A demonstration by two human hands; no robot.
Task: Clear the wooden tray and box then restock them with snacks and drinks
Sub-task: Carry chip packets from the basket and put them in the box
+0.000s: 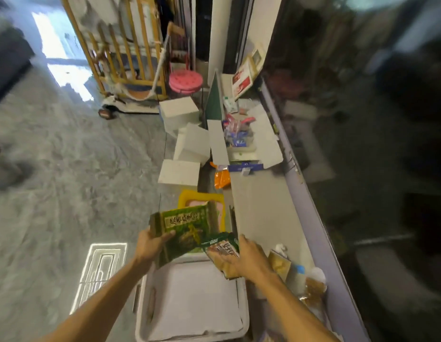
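From the head view, both forearms reach in from the bottom of the frame and meet at lower centre, over a white tub whose near end is cut off by the bottom edge. The left hand grips the corner of a big green snack packet, thumb on its printed face; the print is too blurred to read. The right hand holds a smaller green and tan packet, fingers spread over it, and the underside of that hold is hidden. The two packets overlap just above the tub's far rim. Behind them a yellow packet is half covered by the green one, and further up an orange packet pokes out beside a pale flap. To the right a long pale table runs along dark glass; at the lower right of it sit a few packets and bottles, too smeared to name. Mid-frame an open white box holds a jumble of small wrapped things. White cartons lie on the grey floor, with a pink stool and a wooden cot at the top.
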